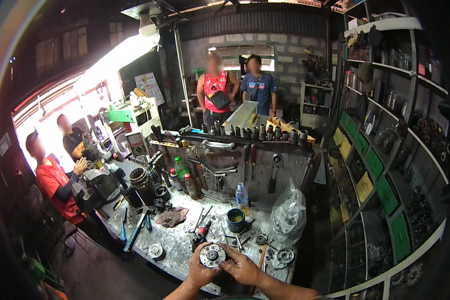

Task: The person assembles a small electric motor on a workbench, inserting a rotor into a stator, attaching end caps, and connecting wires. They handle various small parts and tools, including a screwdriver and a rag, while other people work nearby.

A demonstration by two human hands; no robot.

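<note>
Over the front edge of the workbench (175, 260), a round metal machine part (212, 255) is held up in both hands. Its face has a ring of holes and a dark hub in the middle. My left hand (200, 271) grips its left side, and my right hand (241, 266) closes on its right and lower edge. Just beyond the part stands a red and dark object (201, 232), partly hidden by my hands. To the left on the bench lies a similar round metal piece (156, 251); ring-shaped metal parts (284, 257) lie to the right.
A hammer (135, 232), a brown rag (172, 217), a dark cup (235, 220), bottles (191, 186) and a bagged metal part (288, 212) occupy the bench. Sockets (270, 132) line the tool board behind. Shelves (380, 165) rise at right; several people stand beyond the bench.
</note>
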